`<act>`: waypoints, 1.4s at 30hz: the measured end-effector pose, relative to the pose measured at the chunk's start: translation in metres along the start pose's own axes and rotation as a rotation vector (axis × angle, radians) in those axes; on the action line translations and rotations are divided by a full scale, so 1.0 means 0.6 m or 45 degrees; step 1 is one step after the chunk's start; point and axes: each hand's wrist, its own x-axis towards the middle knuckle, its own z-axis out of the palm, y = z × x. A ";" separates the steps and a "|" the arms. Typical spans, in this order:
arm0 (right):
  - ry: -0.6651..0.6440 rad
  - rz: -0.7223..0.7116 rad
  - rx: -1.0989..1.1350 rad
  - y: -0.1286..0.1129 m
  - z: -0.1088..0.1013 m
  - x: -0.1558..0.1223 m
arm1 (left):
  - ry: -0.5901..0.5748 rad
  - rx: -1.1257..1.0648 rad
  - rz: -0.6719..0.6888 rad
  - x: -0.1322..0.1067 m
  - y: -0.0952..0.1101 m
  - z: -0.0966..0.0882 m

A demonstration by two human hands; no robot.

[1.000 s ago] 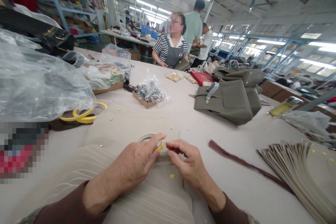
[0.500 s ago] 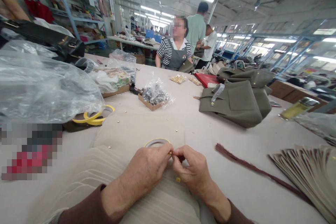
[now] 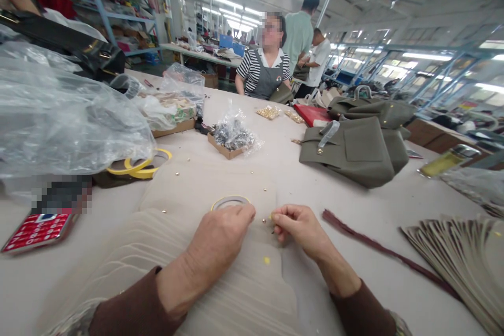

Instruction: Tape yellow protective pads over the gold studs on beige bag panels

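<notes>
My left hand (image 3: 224, 233) is closed, its fingers curled round a roll of yellow tape (image 3: 230, 199) whose upper rim shows behind the knuckles. A short way to the right, my right hand (image 3: 297, 227) pinches a tiny piece of yellow tape (image 3: 271, 216) between thumb and forefinger. Both hands hover over a stack of thin beige panels (image 3: 157, 252), fanned in layers. Small gold studs (image 3: 265, 189) dot the top panel, one of them between my hands. Another yellow tape bit (image 3: 266, 260) lies on the stack below.
Two yellow tape rolls (image 3: 139, 167) lie left, near plastic bags (image 3: 74, 115) and a red keypad device (image 3: 39, 231). Ahead is a small carton of metal parts (image 3: 230, 142). Olive bags (image 3: 350, 152), a brown strip (image 3: 386, 252) and fanned strips (image 3: 452, 262) are right. A co-worker (image 3: 263, 71) sits opposite.
My hands, which met at the fingertips, have drawn apart. The right moved right with the yellow tape piece; the left shifted slightly left with the roll. The view tilted a little downward.
</notes>
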 end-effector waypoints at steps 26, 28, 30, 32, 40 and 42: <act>0.036 -0.267 -0.458 0.029 -0.002 -0.012 | -0.370 0.118 -0.056 0.016 0.001 -0.015; 0.073 -0.440 -0.650 0.028 0.003 -0.014 | -0.342 0.126 -0.043 0.015 0.000 -0.014; 0.109 -0.576 -0.817 0.026 0.013 -0.013 | -0.309 0.118 -0.019 0.012 -0.002 -0.011; 0.137 -0.626 -0.935 0.025 0.023 -0.010 | -0.280 0.095 0.019 0.009 -0.007 -0.007; -0.108 -0.536 -0.999 0.005 0.019 -0.017 | -0.111 -0.243 -0.011 -0.001 -0.032 -0.010; -0.222 -0.506 -0.907 -0.001 0.013 -0.020 | -0.023 -0.318 0.003 -0.002 -0.032 -0.015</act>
